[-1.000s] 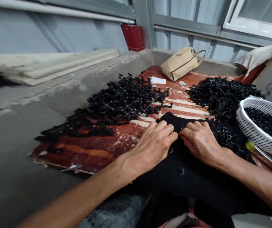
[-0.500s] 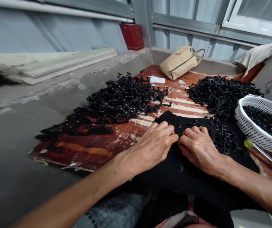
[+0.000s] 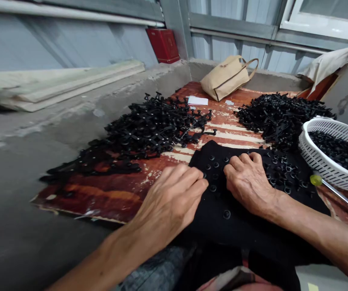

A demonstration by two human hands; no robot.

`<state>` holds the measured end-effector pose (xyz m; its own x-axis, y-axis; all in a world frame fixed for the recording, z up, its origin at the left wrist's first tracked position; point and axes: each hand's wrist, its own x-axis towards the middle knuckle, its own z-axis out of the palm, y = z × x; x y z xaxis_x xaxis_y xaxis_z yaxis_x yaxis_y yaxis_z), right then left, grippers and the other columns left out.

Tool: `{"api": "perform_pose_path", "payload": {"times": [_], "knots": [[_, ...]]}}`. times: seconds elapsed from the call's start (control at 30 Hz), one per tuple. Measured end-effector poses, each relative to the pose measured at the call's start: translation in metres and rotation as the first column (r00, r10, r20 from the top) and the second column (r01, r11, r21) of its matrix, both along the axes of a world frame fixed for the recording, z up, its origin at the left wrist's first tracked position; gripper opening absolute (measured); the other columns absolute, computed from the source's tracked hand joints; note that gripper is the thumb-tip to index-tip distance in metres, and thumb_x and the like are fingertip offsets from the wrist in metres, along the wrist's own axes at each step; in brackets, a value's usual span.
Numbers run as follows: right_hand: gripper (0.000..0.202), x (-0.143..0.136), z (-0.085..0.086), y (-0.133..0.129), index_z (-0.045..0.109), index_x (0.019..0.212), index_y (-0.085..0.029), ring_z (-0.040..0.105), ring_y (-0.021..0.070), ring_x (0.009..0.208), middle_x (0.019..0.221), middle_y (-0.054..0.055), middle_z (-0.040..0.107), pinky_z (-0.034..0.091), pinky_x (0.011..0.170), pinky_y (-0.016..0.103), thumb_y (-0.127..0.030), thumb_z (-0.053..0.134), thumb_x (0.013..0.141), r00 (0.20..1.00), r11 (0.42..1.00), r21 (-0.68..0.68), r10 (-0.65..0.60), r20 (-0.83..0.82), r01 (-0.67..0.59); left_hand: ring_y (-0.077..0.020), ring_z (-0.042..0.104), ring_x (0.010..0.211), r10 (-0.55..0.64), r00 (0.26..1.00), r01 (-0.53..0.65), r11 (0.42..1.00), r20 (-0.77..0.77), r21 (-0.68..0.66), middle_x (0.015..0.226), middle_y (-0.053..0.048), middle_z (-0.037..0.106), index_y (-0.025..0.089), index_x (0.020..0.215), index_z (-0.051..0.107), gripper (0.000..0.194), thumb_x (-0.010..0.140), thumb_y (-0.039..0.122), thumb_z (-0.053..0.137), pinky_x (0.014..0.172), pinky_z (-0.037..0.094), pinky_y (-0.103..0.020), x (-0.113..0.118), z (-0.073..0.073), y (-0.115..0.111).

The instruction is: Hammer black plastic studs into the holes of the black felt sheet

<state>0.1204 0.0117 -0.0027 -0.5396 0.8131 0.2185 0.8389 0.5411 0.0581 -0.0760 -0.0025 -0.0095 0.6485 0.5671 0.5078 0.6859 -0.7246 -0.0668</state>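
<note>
We face a peeling red-brown surface [image 3: 107,193] in a corner of metal-panelled walls [image 3: 71,42], with a pile of black linked parts [image 3: 149,127] at left and a white basket [image 3: 309,155] at right. Compared with the earlier frames, our left hand [image 3: 172,202] stands farther from our right hand [image 3: 249,186], exposing small round black pieces [image 3: 213,188] on the black cloth [image 3: 210,230] between them. Both hands' fingers curl inward over the cloth; their tips are largely hidden, so we cannot tell the gap or any grip.

No text is legible. The red box [image 3: 163,50] left of the tan bag [image 3: 224,79] bears faint marks [image 3: 170,42], too small to read.
</note>
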Motion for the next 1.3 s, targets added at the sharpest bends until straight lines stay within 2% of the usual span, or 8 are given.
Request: {"api": "perform_pose_path", "payload": {"times": [0.13,0.37,0.57,0.73,0.83,1.0,1.13,1.3], "knots": [[0.017,-0.001,0.000,-0.004,0.065,0.079,-0.017,0.050,0.0270,0.083,0.083,0.008,0.063,0.025,0.075,0.043,-0.008,0.052,0.087,0.999,0.999,-0.003,0.053,0.000,-0.053,-0.0220,0.051,0.079,0.027,0.998,-0.022,0.995,-0.052,0.093,0.084,-0.007,0.064,0.015,0.082,0.065,0.024,0.085,0.001,0.046,0.073,0.040,-0.038,-0.006,-0.014,-0.023],[0.012,0.002,0.005,-0.021,0.064,0.084,-0.020,0.049,0.0241,0.080,0.083,0.004,0.061,0.028,0.076,0.040,-0.017,0.055,0.091,0.986,0.986,-0.016,0.163,-0.041,-0.164,-0.0225,0.053,0.082,0.012,0.998,-0.010,1.000,-0.055,0.024,0.088,-0.007,0.064,0.016,0.091,0.066,0.029,0.086,0.001,0.042,0.077,0.041,-0.039,-0.011,-0.031,-0.036],[0.018,0.001,-0.008,-0.022,0.060,0.079,-0.019,0.046,0.0223,0.079,0.078,0.003,0.059,0.026,0.089,0.044,-0.006,0.052,0.088,0.959,0.961,0.027,0.278,-0.053,-0.277,-0.0198,0.055,0.079,0.011,1.000,-0.011,1.000,0.001,-0.005,0.084,-0.005,0.065,0.016,0.086,0.066,0.026,0.085,0.000,0.045,0.074,0.042,-0.035,-0.003,-0.024,-0.025],[0.019,0.008,-0.005,-0.024,0.062,0.078,-0.019,0.048,0.0215,0.080,0.079,0.003,0.060,0.026,0.092,0.045,-0.007,0.051,0.090,0.951,0.954,0.047,0.300,-0.074,-0.297,-0.0207,0.053,0.075,0.045,0.999,-0.046,0.998,-0.029,-0.033,0.078,-0.003,0.063,0.017,0.090,0.065,0.023,0.086,0.003,0.048,0.068,0.039,-0.035,0.001,-0.016,-0.018],[0.017,0.023,0.002,-0.026,0.066,0.087,-0.021,0.050,0.0207,0.081,0.083,0.001,0.063,0.029,0.088,0.042,-0.012,0.053,0.092,0.957,0.965,0.059,0.262,-0.124,-0.256,-0.0203,0.052,0.075,0.064,0.997,-0.059,0.992,0.046,-0.108,0.077,-0.003,0.061,0.018,0.088,0.064,0.016,0.089,0.010,0.050,0.068,0.040,-0.035,0.000,-0.014,-0.019],[0.018,0.047,0.004,-0.014,0.068,0.099,-0.019,0.051,0.0227,0.077,0.085,0.004,0.065,0.031,0.072,0.037,-0.015,0.052,0.093,0.977,0.997,0.058,0.069,-0.203,-0.058,-0.0203,0.049,0.077,0.075,0.990,-0.057,0.988,0.121,-0.144,0.082,-0.006,0.061,0.016,0.087,0.066,0.020,0.091,0.009,0.047,0.069,0.041,-0.034,0.007,-0.009,-0.008],[0.019,0.048,-0.001,-0.004,0.070,0.100,-0.020,0.052,0.0233,0.078,0.085,0.004,0.065,0.030,0.071,0.036,-0.015,0.054,0.091,0.982,1.000,0.019,0.019,-0.189,-0.016,-0.0213,0.048,0.082,0.022,0.997,-0.007,0.983,0.077,-0.184,0.085,-0.006,0.060,0.017,0.088,0.067,0.018,0.091,0.012,0.049,0.073,0.041,-0.035,0.026,-0.001,0.010],[0.021,0.047,-0.003,-0.004,0.070,0.102,-0.022,0.051,0.0237,0.079,0.087,0.005,0.065,0.028,0.069,0.036,-0.013,0.055,0.090,0.990,1.000,-0.013,-0.012,-0.139,0.010,-0.0240,0.046,0.089,-0.010,0.997,-0.010,0.969,-0.082,-0.245,0.093,-0.006,0.060,0.019,0.090,0.066,0.015,0.089,0.017,0.051,0.077,0.038,-0.040,0.048,-0.001,0.023]]}}
